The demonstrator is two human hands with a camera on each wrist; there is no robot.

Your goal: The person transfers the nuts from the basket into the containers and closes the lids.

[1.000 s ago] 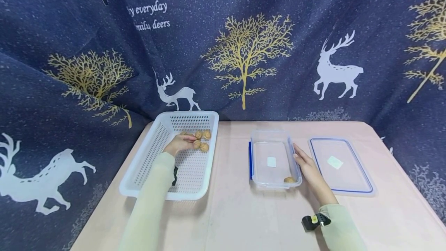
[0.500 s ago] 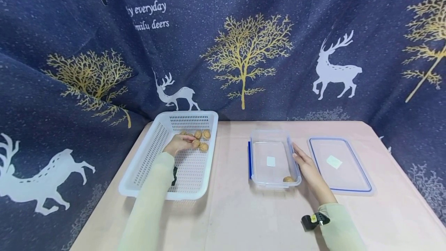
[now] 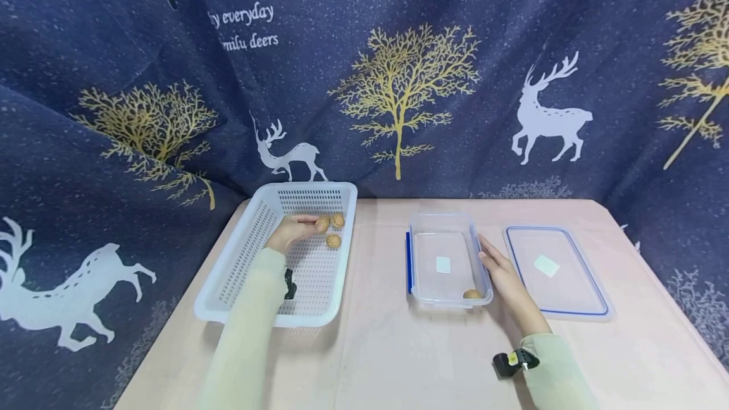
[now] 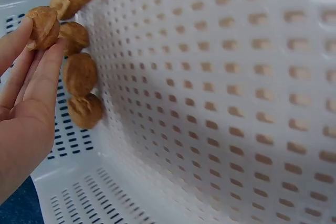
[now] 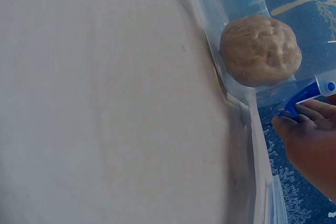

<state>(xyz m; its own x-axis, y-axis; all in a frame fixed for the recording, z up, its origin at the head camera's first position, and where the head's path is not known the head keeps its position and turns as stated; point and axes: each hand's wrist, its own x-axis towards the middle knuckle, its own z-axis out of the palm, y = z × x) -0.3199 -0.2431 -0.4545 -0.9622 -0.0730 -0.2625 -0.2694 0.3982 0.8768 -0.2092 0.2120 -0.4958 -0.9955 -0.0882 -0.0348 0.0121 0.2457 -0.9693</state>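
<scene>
In the head view, my left hand (image 3: pixel 293 231) reaches into a white slotted basket (image 3: pixel 336 309). Its thumb and fingertips pinch a walnut (image 4: pixel 43 27), held just above the basket floor in the left wrist view. Several more walnuts (image 4: pixel 80 74) lie close by, partly hidden behind the hand in the head view. My right hand (image 3: pixel 504 272) rests with extended fingers along the right side of a clear plastic container (image 3: pixel 418 242). One walnut (image 5: pixel 261 51) sits in that container's near right corner. Beside the fingers, the right wrist view shows a blue clasp strip (image 5: pixel 304 97).
A clear lid (image 3: pixel 569 283) with a blue seal lies flat to the right of the container. Pink cloth (image 3: pixel 376 347) covers the table. A dark blue printed curtain (image 3: pixel 455 5) hangs behind it, close to the far edge.
My left hand has raised a walnut from the group in the basket and shifted slightly away from me. The right hand and the container stay where they were.
</scene>
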